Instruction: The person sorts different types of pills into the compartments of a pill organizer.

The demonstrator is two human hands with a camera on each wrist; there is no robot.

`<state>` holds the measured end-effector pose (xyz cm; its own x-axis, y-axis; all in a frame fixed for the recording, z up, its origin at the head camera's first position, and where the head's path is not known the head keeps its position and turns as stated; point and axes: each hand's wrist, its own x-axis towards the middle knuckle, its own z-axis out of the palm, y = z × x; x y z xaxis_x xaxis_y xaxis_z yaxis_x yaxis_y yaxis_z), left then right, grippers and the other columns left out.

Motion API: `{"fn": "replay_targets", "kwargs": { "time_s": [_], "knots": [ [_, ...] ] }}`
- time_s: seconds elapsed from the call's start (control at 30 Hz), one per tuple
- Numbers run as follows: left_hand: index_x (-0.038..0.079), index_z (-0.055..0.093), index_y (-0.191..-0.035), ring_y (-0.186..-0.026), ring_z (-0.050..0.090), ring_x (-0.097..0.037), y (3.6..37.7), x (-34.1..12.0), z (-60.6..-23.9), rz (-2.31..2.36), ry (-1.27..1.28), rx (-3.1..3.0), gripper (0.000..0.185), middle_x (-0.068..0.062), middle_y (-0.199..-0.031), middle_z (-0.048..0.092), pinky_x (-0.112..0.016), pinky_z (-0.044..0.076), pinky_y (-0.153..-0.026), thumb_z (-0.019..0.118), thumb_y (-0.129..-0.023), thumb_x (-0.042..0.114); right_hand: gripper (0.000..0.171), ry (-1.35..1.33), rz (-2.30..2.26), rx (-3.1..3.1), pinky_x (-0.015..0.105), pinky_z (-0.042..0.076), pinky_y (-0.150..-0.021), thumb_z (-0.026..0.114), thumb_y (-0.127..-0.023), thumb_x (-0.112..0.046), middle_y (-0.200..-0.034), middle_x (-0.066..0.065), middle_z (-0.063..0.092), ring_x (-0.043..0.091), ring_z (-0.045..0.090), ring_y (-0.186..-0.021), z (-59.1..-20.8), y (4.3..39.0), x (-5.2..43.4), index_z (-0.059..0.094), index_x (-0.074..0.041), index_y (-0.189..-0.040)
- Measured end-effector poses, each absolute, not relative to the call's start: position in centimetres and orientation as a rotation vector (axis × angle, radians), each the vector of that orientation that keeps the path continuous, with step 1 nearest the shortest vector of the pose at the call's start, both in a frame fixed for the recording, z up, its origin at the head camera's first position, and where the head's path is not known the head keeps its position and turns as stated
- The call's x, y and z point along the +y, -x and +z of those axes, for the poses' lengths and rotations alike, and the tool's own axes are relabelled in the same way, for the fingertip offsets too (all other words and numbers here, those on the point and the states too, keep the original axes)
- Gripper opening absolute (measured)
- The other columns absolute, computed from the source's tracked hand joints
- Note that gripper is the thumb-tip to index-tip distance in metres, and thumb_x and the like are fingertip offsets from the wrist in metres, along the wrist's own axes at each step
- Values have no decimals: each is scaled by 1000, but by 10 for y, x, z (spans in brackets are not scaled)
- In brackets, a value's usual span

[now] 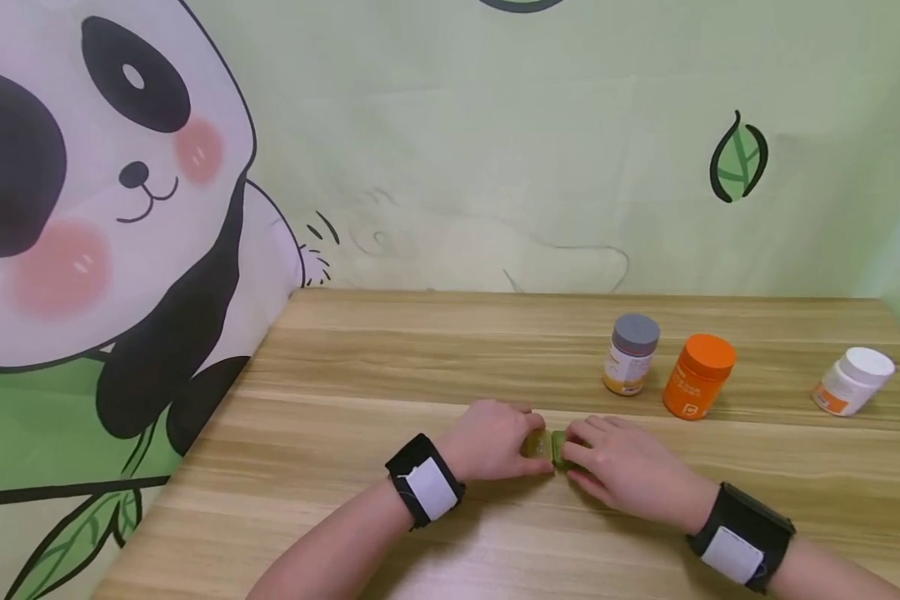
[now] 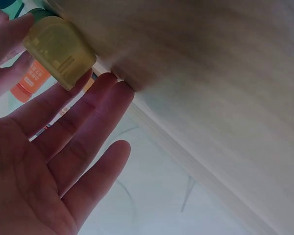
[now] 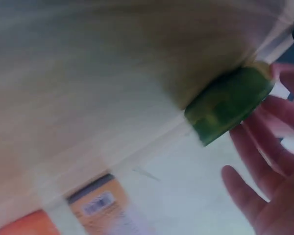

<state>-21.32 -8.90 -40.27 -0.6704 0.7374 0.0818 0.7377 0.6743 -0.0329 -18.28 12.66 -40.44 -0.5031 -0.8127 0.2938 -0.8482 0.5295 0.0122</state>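
The left hand (image 1: 492,442) pinches the yellow piece (image 1: 542,446), and the right hand (image 1: 626,467) grips the green piece (image 1: 558,451) just beside it.

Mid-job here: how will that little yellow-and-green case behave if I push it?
The yellow-and-green case would likely slide rather than roll, given its flattish sides. Its yellow half looks see-through, like hard plastic, so it is probably stiff and light. That surface also looks smooth, so it may be slippery.
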Motion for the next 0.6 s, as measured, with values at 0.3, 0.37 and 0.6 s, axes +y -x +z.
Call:
{"fn": "replay_targets", "kwargs": {
  "time_s": [0.3, 0.37, 0.6],
  "knots": [
    [16, 69, -101, -58, 44, -3, 213, -88, -400, -12, 1243, -2778, 42, 11, -74, 50, -20, 35, -50, 65, -86, 56, 17, -1372, 345, -2595, 35, 48, -74, 75, -85, -24, -98, -2, 54, 13, 52, -84, -400, 186, 126, 64, -16, -96],
    [16, 69, -100, -58, 44, -3, 213, -88, -400, -4, 1251, -2764, 42, 11, -73, 49, -20, 35, -50, 65, -86, 56, 19, -1335, 401, -2622, 34, 48, -72, 76, -85, -26, -98, -3, 55, 12, 52, -84, -401, 191, 127, 65, -15, -97],
    [16, 68, -98, -57, 42, -1, 210, -88, -399, 34, 1243, -2753, 41, 11, -73, 49, -19, 34, -49, 65, -86, 56, 44, -1237, 305, -2790, 42, 50, -77, 73, -84, -44, -104, 6, 62, 20, 59, -89, -402, 205, 125, 65, -8, -109]
  ]
}}
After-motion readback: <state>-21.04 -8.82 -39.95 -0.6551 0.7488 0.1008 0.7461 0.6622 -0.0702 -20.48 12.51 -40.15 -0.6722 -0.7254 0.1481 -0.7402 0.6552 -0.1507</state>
